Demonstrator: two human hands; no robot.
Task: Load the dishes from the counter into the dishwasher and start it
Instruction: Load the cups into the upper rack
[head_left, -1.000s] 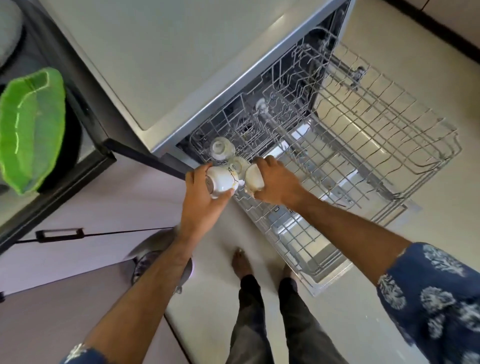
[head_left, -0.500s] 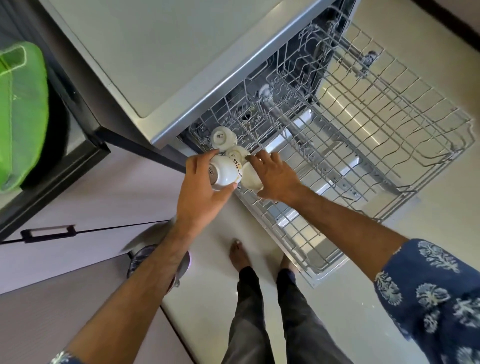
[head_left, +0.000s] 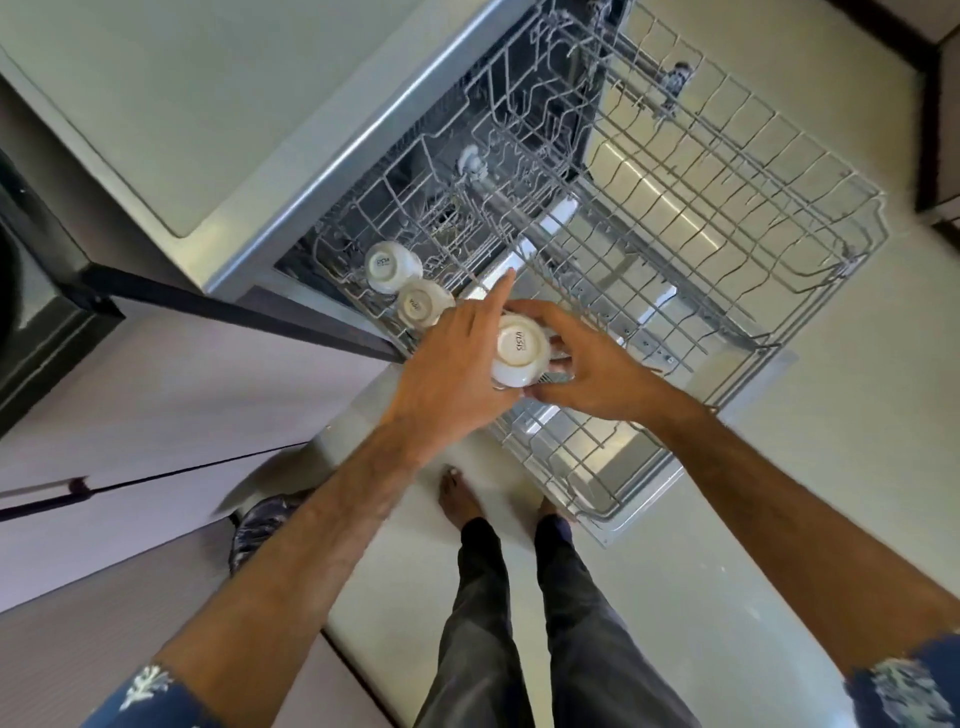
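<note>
2 cups (head_left: 393, 266) upturned in rack (head_left: 727, 171), hands (head_left: 597, 369) holding third cup (head_left: 519, 351)

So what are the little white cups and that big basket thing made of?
Cups: probably glazed ceramic. They look glossy white, with a printed maker's mark on the upturned base.
Rack: most likely metal wire with a pale grey coating. The thin bent rods form a grid, and their surface looks dull rather than shiny, though the coating can't be confirmed from here.

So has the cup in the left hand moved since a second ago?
Yes. The cup between the hands has gone from beside the second racked cup to further out along the rack's left edge, now base-up, away from the dishwasher.
</note>
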